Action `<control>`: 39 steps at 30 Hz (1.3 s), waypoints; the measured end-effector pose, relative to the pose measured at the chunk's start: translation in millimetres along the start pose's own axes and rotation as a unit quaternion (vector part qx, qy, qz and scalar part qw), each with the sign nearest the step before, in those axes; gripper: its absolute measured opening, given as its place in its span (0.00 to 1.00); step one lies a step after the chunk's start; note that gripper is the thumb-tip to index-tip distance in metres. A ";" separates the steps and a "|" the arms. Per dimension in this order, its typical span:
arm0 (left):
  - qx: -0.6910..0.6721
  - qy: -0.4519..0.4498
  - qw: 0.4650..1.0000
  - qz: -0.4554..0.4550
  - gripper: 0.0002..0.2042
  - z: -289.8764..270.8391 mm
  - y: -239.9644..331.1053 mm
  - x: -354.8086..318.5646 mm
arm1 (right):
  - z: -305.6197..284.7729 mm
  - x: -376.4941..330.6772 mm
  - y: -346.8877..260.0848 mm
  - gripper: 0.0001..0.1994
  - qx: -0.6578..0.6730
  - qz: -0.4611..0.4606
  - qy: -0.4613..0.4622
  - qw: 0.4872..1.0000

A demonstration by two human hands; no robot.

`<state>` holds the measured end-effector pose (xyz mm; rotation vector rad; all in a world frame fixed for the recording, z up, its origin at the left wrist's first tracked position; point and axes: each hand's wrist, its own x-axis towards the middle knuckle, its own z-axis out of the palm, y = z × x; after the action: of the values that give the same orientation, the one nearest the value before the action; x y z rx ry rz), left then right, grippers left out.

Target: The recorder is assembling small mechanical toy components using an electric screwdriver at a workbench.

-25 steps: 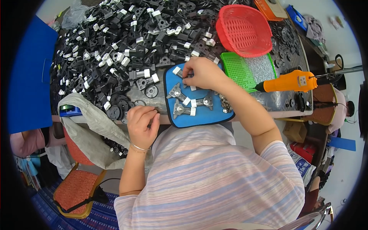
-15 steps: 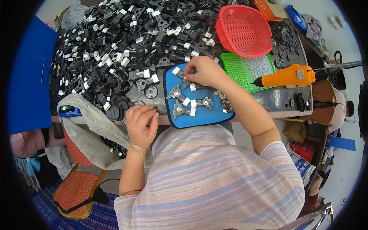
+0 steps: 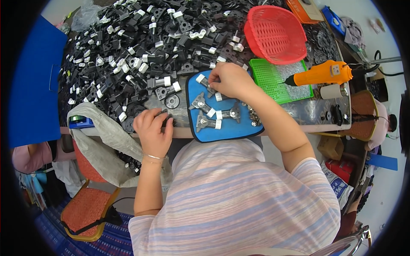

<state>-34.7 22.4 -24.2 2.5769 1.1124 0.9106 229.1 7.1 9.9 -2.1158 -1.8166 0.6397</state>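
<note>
My right hand [image 3: 232, 80] is over the upper part of a blue mat [image 3: 230, 130]. Its thumb and fingertips pinch a black plastic part with a white cap [image 3: 202, 80]. Below it on the mat lie several similar black parts with white ends, among them a three-armed piece [image 3: 200, 102] and another at the bottom [image 3: 207, 123]. Small metal pieces [image 3: 255, 119] sit in a cluster at the mat's right side, partly hidden by my forearm. My left hand [image 3: 153, 132], fingers bent and apart, hovers at the table edge next to dark round discs [image 3: 128, 124]; it appears to hold nothing.
A large heap of black parts with white caps [image 3: 128, 55] covers the table's left and back. A red basket [image 3: 275, 36] stands behind a green tray [image 3: 265, 81] of small clear pieces. An orange electric screwdriver [image 3: 322, 73] points at the tray. Grey cloth [image 3: 96, 141] hangs at left.
My left hand has moved slightly up and left toward the discs, its fingers reaching further over the table edge. My right hand stays at the same capped part.
</note>
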 end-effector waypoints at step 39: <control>-0.225 -0.073 0.964 0.119 0.09 3.6 47.5 26.4 | 11.2 -65.5 -13.5 0.24 0.331 -0.167 -0.064 0.927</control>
<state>9.7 8.1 4.0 2.3728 0.4906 0.8826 204.7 -55.8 16.5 -1.3180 -1.6448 1.1219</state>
